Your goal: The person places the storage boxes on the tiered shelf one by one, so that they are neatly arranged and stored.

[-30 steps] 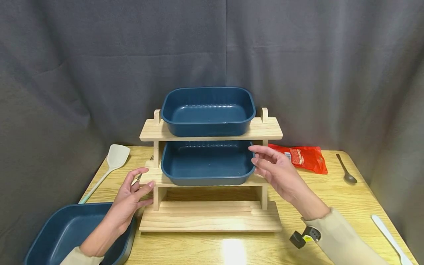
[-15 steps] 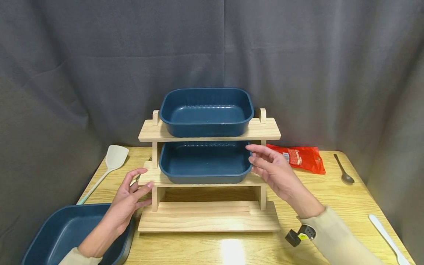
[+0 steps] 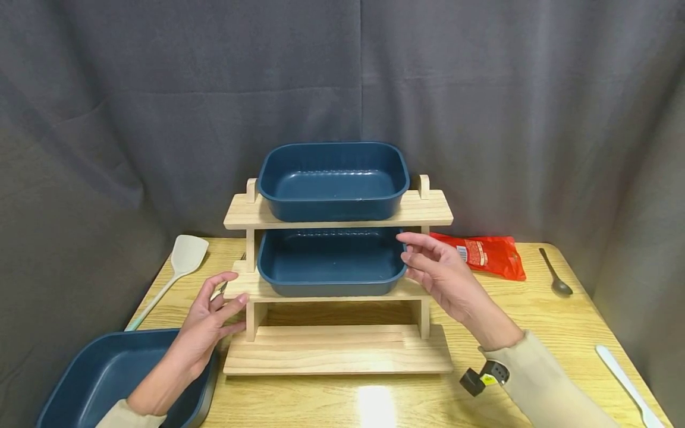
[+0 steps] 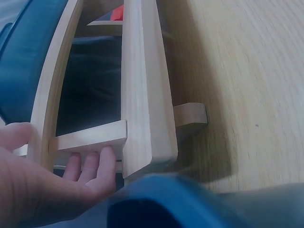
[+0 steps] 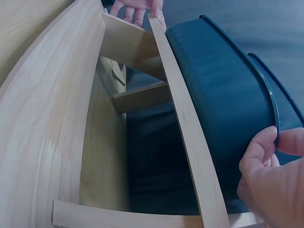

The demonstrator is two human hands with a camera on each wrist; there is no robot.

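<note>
A three-tier wooden shelf point(image 3: 342, 362) stands on the table. One dark blue bin point(image 3: 334, 205) rests on its top board, and a second blue bin point(image 3: 332, 288) sits on the middle board. My left hand point(image 3: 200, 339) holds the left end of the middle board; the left wrist view shows fingers point(image 4: 97, 166) against the upright under it. My right hand point(image 3: 449, 285) pinches the right rim of the middle bin between thumb and fingers, as the right wrist view shows at the rim point(image 5: 273, 107).
A third blue bin point(image 3: 101, 368) stands at front left, partly under my left forearm. Behind it lies a white spatula point(image 3: 188, 254). At right are a red packet point(image 3: 495, 257), a dark spoon point(image 3: 561, 288) and a white long-handled utensil point(image 3: 623, 377). Grey curtains point(image 3: 342, 71) surround the table.
The whole head view has shifted slightly left. Both hands keep their places on the shelf and the middle bin, and neither bin on the shelf visibly moves.
</note>
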